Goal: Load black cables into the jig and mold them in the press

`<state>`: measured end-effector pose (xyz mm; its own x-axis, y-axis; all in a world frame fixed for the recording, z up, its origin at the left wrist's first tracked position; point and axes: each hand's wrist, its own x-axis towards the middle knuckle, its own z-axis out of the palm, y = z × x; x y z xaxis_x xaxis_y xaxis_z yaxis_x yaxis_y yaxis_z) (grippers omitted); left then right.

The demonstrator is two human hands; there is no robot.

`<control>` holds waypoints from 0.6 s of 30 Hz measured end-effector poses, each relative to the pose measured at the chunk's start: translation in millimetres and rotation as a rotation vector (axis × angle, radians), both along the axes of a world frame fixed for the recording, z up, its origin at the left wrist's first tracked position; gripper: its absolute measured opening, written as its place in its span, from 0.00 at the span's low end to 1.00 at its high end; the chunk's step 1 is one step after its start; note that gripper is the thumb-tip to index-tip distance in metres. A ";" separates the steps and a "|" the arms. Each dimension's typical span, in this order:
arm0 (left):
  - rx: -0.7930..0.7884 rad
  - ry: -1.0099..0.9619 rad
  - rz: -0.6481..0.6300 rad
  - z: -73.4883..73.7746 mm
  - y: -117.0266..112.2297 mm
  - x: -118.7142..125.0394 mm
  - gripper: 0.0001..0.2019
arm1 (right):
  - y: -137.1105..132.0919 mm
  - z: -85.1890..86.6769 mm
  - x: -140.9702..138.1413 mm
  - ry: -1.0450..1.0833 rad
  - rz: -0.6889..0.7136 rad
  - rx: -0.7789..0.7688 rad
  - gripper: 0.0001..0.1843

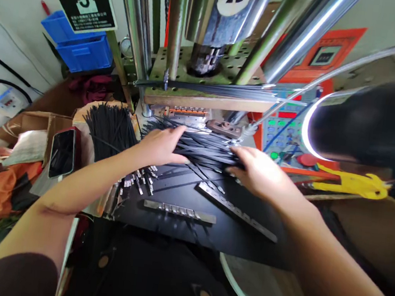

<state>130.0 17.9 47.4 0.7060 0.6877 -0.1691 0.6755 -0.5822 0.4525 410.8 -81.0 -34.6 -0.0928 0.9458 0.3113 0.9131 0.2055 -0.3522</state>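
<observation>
Evidently, the bundle of black strips (207, 150) runs left to right along its long axis. It lies between our left hand (159, 148), thumb and forefinger well parted, grip beyond our telling, and our right hand (259, 170), curled round its right end; we record a black worktop (231, 240) beneath and a press (207, 59) behind.

The bare left hand (160, 146) holds its thumb (180, 159) apart from its fingers (177, 131); the bare right hand (257, 170) curls inward (fingertips (235, 150) partly hidden), bare forearms (95, 181) extended forward.
</observation>
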 end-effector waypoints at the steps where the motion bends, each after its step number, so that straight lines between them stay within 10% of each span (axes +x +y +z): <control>1: 0.149 0.048 -0.018 -1.6 0.2 -15.9 0.32 | -7.7 -7.8 -2.7 -0.006 0.040 -0.015 0.25; 6: 0.171 0.247 -0.480 -38.1 -60.0 -77.1 0.12 | -84.4 -45.6 -43.6 -0.013 0.306 -0.042 0.17; 9: 0.245 0.282 -0.534 -53.2 -81.1 -81.6 0.10 | -94.7 -43.9 -52.2 0.001 0.344 0.014 0.16; 12: 0.306 0.265 -0.403 -52.0 -49.3 -63.3 0.10 | -48.1 -24.1 -34.2 0.051 0.277 0.039 0.16; 18: 0.200 -0.010 0.218 -50.3 90.6 6.2 0.18 | 127.6 5.4 -13.8 0.037 -0.039 0.070 0.12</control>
